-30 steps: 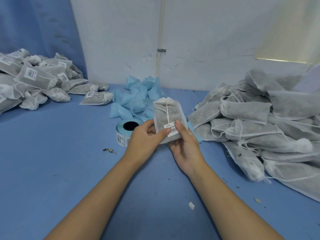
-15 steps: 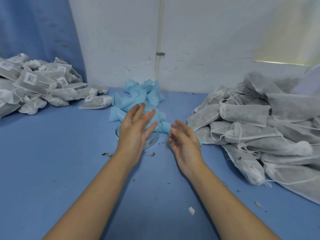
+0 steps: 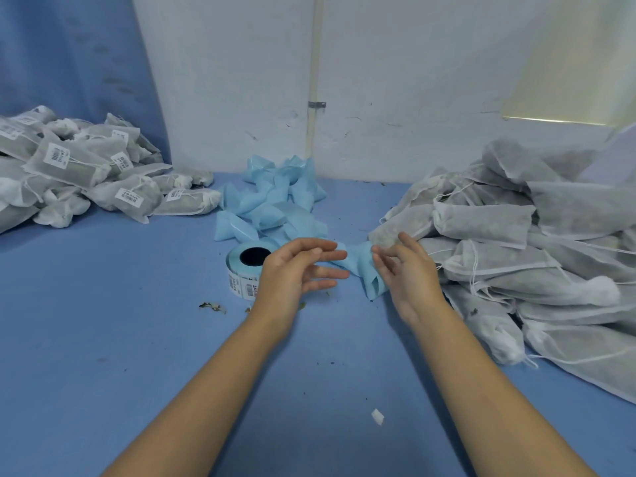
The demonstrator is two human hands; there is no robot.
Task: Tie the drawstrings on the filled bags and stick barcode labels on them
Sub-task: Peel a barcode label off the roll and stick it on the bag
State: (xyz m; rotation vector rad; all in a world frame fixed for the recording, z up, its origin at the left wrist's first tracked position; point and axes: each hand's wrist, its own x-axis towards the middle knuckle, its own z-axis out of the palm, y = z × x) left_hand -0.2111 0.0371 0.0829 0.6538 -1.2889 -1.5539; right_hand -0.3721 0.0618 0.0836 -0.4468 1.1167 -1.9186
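Note:
Both hands hover empty over the blue table. My left hand (image 3: 296, 270) has its fingers stretched to the right, just right of the barcode label roll (image 3: 245, 270). My right hand (image 3: 406, 270) is relaxed, with its fingers near the left edge of the pile of unlabelled filled white bags (image 3: 509, 242). A pile of tied, labelled bags (image 3: 79, 180) lies at the far left.
Crumpled light-blue label backing strips (image 3: 275, 204) lie at the back centre, one strip (image 3: 361, 270) between my hands. Dried leaf crumbs (image 3: 211, 306) and a white paper scrap (image 3: 377, 416) dot the blue table (image 3: 120, 339). A white wall stands behind.
One second ago both hands held a labelled bag; it left my hands by half a second ago. Since then my left hand has shifted right off the roll and my right hand toward the unlabelled pile.

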